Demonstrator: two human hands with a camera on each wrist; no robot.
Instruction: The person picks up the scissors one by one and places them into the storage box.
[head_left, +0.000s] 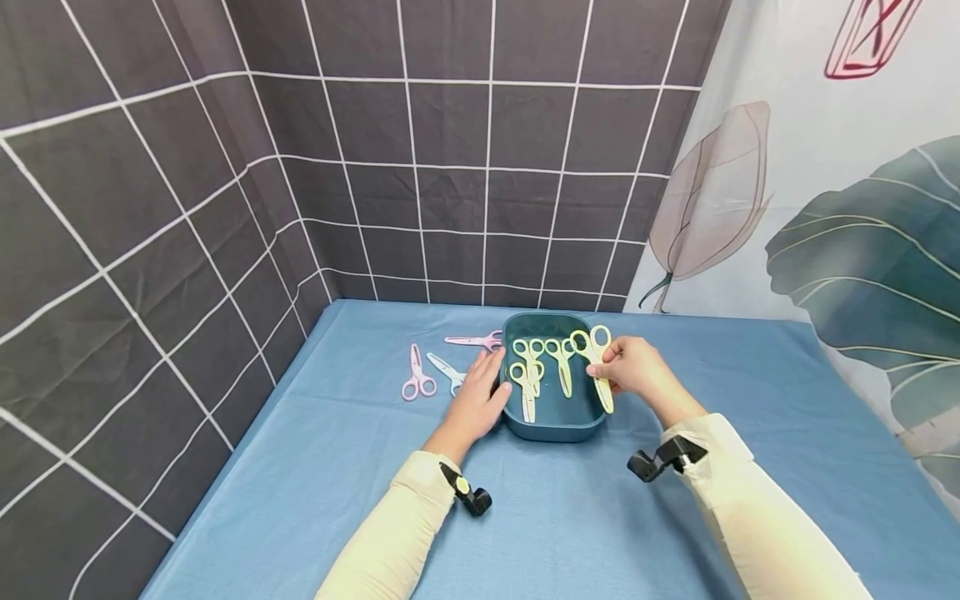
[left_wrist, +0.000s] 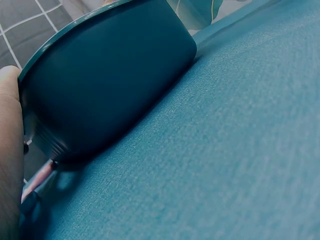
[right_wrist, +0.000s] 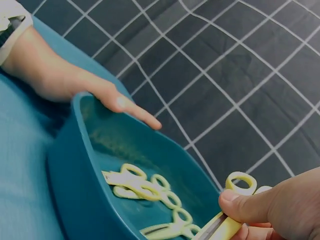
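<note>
My right hand (head_left: 632, 367) pinches a pair of yellow scissors (head_left: 602, 379) near its pivot, over the right rim of a dark teal bin (head_left: 558, 432). In the right wrist view the thumb lies across those scissors (right_wrist: 226, 227), handle loops up. Inside the bin lie several more yellow scissors (head_left: 564, 375), two of them overlapping at the left. My left hand (head_left: 477, 396) rests with straight fingers along the bin's left rim, its thumb over the edge. In the left wrist view the bin's side (left_wrist: 115, 75) hides the contents.
Left of the bin on the blue cloth (head_left: 330, 467) lie pink scissors (head_left: 417, 375), light blue scissors (head_left: 447, 370) partly behind my left hand, and pink-purple scissors (head_left: 474, 340) reaching up to the bin. A dark gridded curtain (head_left: 450, 200) hangs behind the table.
</note>
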